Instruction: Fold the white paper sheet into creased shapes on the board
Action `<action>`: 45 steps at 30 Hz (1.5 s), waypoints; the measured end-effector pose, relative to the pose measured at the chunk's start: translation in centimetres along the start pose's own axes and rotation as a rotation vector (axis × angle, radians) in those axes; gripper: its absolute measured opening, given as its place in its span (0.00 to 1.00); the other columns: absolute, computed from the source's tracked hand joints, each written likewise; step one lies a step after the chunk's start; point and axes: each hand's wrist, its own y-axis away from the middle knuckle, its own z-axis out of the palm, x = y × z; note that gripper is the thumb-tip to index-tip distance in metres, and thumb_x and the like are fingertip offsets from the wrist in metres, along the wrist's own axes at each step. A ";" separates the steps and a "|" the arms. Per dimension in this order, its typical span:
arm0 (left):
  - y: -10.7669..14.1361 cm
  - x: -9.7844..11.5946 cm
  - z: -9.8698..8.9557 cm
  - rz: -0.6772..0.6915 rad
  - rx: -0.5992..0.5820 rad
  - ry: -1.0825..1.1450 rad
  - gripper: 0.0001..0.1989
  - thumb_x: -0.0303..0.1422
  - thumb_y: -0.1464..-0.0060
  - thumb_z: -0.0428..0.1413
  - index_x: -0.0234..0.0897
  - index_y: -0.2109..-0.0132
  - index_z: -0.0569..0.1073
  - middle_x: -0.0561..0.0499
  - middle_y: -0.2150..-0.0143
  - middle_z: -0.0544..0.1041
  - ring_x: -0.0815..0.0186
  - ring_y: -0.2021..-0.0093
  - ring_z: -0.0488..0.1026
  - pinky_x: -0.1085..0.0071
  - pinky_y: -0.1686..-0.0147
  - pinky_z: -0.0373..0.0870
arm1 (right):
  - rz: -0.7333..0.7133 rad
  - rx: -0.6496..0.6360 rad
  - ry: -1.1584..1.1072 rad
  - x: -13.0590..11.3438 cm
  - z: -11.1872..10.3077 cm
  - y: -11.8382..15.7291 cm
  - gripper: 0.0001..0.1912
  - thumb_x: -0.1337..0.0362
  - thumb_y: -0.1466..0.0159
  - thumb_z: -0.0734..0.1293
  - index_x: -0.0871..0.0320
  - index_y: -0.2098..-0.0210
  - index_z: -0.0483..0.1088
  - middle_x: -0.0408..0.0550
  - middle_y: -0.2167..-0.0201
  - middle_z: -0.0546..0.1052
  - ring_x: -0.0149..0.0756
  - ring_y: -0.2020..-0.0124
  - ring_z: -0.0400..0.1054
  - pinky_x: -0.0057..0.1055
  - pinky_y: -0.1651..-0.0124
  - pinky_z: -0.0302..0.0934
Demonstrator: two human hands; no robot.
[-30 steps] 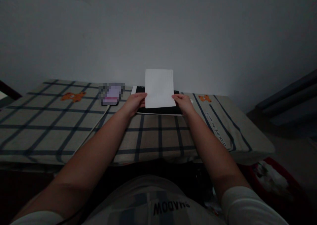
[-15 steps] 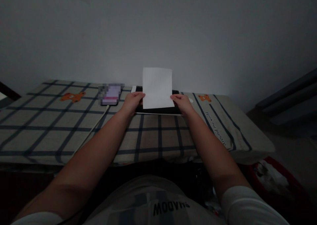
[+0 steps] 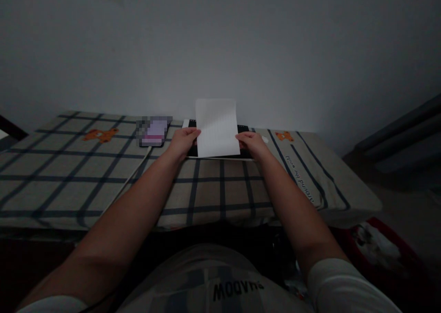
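Observation:
A white sheet of lined paper (image 3: 217, 129) is held up between my two hands, tilted with its lower edge toward me. My left hand (image 3: 184, 141) pinches its left edge, thumb on top. On the opposite edge, my right hand (image 3: 252, 142) pinches it the same way. Beneath the sheet lies a flat black item with a white border (image 3: 245, 154), mostly covered by the paper and my hands; a row of small pale marks runs along its far edge. Just past my right hand is a small white object (image 3: 265, 139), too small to name.
A checked cloth (image 3: 220, 193) with bear prints covers the table. Left of my hands lies a phone-like device (image 3: 154, 131), partly pixelated, with a white cable (image 3: 132, 177) running toward me. The wall (image 3: 220, 42) rises directly behind the table. A red item (image 3: 379, 244) sits below at right.
The paper has come down slightly toward me and a little left, tilting so its ruled lines show more. Both hands keep their pinch on it and have barely shifted.

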 end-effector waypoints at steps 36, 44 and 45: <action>0.9 1.0 0.5 -0.112 -0.069 0.041 0.09 0.33 0.54 0.69 0.34 0.68 0.79 0.49 0.70 0.79 0.69 0.71 0.73 0.71 0.64 0.72 | -0.084 0.109 0.073 0.9 -0.4 -1.1 0.11 0.55 0.44 0.75 0.57 0.70 0.77 0.42 0.75 0.75 0.29 0.74 0.66 0.32 0.63 0.64; 0.8 1.0 0.6 -0.080 0.019 0.002 0.08 0.32 0.55 0.67 0.33 0.69 0.78 0.50 0.72 0.78 0.69 0.72 0.72 0.73 0.69 0.70 | -0.072 0.101 0.091 0.6 -0.2 -0.6 0.08 0.58 0.44 0.75 0.56 0.70 0.77 0.45 0.72 0.78 0.32 0.71 0.68 0.34 0.62 0.65; 0.8 1.0 0.6 -0.078 0.010 0.025 0.09 0.33 0.55 0.68 0.33 0.68 0.79 0.49 0.71 0.79 0.68 0.72 0.73 0.73 0.69 0.70 | -0.070 0.093 0.077 0.5 -0.2 -0.6 0.08 0.59 0.44 0.75 0.56 0.70 0.77 0.45 0.72 0.78 0.32 0.71 0.68 0.34 0.62 0.65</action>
